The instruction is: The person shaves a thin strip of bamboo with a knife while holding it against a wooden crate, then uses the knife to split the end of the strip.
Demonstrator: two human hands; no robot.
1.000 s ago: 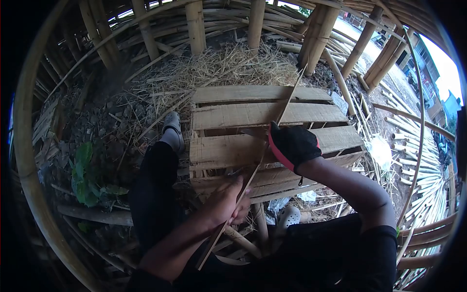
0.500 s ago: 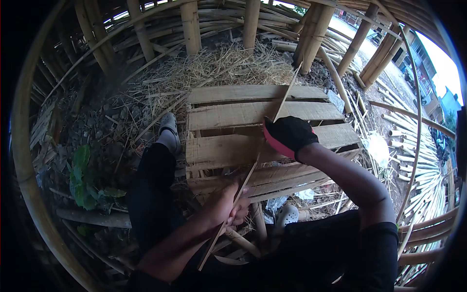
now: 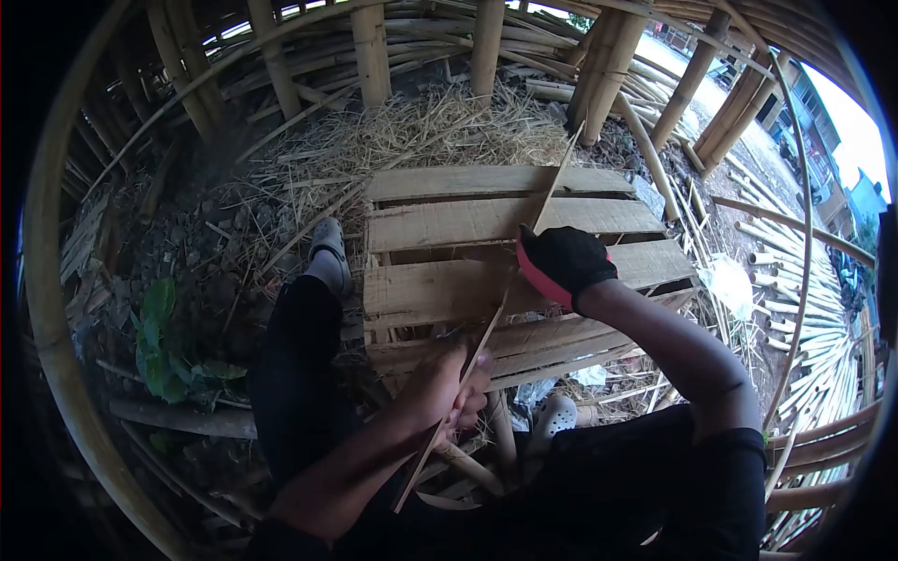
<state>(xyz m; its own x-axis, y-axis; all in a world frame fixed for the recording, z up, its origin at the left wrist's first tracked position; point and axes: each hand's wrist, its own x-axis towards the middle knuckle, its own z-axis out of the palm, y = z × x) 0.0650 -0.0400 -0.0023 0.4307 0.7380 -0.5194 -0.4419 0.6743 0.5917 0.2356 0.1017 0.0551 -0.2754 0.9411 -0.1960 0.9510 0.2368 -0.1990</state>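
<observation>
A long, thin bamboo strip runs slantwise over a low slatted wooden bench, from beyond its far side down to my lap. My right hand, in a black and pink glove, is closed around the strip over the middle slats. Nearer my body, my bare left hand grips the same strip just off the bench's near edge, its fingers wrapped against it. The lower end of the strip passes below my left wrist, close to my dark clothing. My right palm is hidden by the glove's back.
Straw lies behind the bench, before upright bamboo posts and stacked poles. Several cut bamboo pieces are spread at the right. A leafy plant grows at the left. My feet, in grey clogs, flank the bench.
Both hands and the strip have shifted slightly to the right, mostly along with the whole view. The grip of each hand on the strip looks the same.
</observation>
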